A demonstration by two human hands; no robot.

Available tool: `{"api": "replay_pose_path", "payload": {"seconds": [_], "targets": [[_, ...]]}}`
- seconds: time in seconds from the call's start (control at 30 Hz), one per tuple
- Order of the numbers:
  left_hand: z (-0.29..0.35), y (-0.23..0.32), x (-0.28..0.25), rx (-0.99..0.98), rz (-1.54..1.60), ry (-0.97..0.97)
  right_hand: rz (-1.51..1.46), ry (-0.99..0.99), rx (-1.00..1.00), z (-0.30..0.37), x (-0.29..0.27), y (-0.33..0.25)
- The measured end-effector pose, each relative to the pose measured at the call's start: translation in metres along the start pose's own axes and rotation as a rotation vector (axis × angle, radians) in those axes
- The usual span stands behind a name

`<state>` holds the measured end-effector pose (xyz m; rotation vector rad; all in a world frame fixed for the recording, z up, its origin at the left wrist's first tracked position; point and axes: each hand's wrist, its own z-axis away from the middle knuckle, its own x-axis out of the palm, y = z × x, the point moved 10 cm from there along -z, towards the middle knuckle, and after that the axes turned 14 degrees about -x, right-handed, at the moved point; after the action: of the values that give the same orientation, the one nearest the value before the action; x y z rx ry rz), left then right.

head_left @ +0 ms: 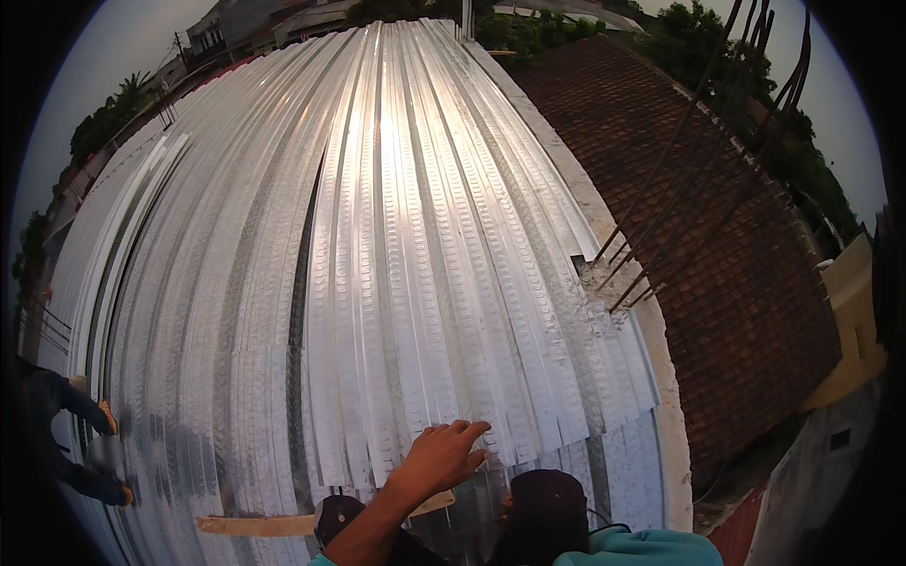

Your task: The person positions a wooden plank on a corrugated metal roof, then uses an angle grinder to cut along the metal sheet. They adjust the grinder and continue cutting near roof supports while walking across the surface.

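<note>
My left hand [439,457] reaches up from the lower edge, back of the hand toward me. Its fingers lie spread on the near end of a long ribbed metal decking sheet [415,283] and hold nothing. This sheet lies on top of other overlapping shiny sheets [208,311] that cover the roof deck. My right hand is not visible; only a teal sleeve [642,549] shows at the bottom right. Just below my hand are two dark caps [547,505], [335,514]; I cannot tell whose they are.
A wooden plank [255,524] lies across the sheets near the bottom. Another person's legs in dark trousers and orange-soled shoes [106,417] show at the left rim. Bare rebar [661,226] sticks up from the concrete edge [604,226]. Beyond it is a brown tiled roof [746,264].
</note>
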<state>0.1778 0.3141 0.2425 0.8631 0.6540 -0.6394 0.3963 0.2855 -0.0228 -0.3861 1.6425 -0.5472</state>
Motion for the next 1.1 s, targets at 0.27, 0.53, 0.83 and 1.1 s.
{"api": "replay_pose_path", "payload": {"seconds": [0.27,0.53,0.83,1.1], "targets": [[0.009,0.029,0.057,0.131,-0.018,0.025,-0.035,-0.079,-0.033,0.048,0.010,-0.034],[0.066,0.077,0.079,0.267,-0.220,0.099,-0.047,-0.050,-0.007,0.053,-0.009,-0.036],[0.092,0.071,-0.005,0.408,0.378,0.313,-0.035,0.008,0.018,0.042,-0.016,-0.029],[0.147,0.068,-0.079,0.693,0.803,0.334,-0.023,0.056,0.028,0.037,0.006,-0.023]]}}
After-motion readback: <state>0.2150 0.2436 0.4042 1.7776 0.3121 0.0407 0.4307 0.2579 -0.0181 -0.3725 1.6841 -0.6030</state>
